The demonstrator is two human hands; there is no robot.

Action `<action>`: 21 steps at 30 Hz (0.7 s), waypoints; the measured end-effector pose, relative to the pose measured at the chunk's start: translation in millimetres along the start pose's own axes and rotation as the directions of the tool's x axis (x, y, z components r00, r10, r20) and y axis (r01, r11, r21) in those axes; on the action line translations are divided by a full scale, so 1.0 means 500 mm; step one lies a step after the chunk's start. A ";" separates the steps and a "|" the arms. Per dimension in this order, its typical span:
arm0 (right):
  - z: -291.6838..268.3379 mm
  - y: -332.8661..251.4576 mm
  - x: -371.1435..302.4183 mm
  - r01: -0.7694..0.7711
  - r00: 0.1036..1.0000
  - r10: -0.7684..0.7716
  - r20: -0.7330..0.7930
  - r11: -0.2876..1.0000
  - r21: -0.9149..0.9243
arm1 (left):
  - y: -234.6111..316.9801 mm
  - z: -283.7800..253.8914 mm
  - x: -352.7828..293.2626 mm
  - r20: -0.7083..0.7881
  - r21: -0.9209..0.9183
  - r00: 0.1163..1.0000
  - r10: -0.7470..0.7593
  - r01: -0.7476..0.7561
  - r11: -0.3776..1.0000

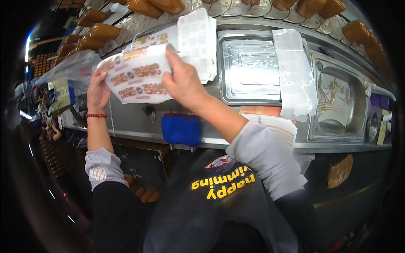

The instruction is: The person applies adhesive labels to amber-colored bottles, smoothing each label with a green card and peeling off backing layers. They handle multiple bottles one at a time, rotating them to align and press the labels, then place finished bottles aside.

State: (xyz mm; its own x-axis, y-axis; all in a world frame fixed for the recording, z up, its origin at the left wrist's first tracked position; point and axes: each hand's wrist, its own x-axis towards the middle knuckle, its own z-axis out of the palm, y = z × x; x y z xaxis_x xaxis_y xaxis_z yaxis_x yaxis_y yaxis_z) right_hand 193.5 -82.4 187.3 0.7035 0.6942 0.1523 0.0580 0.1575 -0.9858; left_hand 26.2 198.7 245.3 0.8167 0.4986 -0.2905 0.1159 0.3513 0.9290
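Between my two hands a white printed sheet (137, 80) is held up above the metal counter. Rows of brown and gold lettering with small green round marks run across it, and its top edge curls over. My left hand (98, 92) is closed on the sheet's left edge, a red bead bracelet at its wrist. At the upper right corner my right hand (184, 80) grips the same sheet between thumb and fingers. Just behind lie another printed sheet (154, 38) and a stack of white sheets (197, 44). A blue folded cloth (180, 129) sits at the counter's front edge.
Right of my hands stands a shallow metal tray (249, 71) with a white sheet (295, 69) over its right side. Farther right, a metal sink (358, 130) holds a patterned sheet (335, 101). Several brown jar-like pieces (103, 31) stand on round discs along the back.
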 end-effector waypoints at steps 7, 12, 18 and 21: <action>0.048 0.020 0.063 0.239 0.970 -0.241 -0.028 0.969 -0.067 | 0.001 -0.040 0.017 -0.086 -0.077 0.985 0.152 -0.159 0.984; -0.004 0.057 0.012 -0.288 0.879 0.372 0.298 0.913 -0.290 | -0.145 -0.120 0.038 -0.353 0.139 0.910 -0.219 0.282 0.949; -0.414 0.050 -0.134 -0.109 0.974 0.003 -0.226 0.883 -0.457 | -0.155 0.027 0.024 -0.515 0.685 0.829 0.220 0.243 0.687; -0.659 0.112 -0.243 -0.349 0.893 -0.175 -0.414 0.311 -0.884 | -0.174 0.289 0.024 -0.223 0.548 0.952 0.211 -0.057 0.835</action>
State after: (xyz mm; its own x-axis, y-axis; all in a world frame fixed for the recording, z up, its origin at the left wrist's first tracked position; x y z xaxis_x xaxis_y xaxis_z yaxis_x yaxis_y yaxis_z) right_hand 344.6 -389.2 90.5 0.9116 0.3018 0.2791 0.3988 -0.8142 -0.4220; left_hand 107.4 59.8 194.2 0.6754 0.7257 -0.1312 0.3598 -0.1690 0.9176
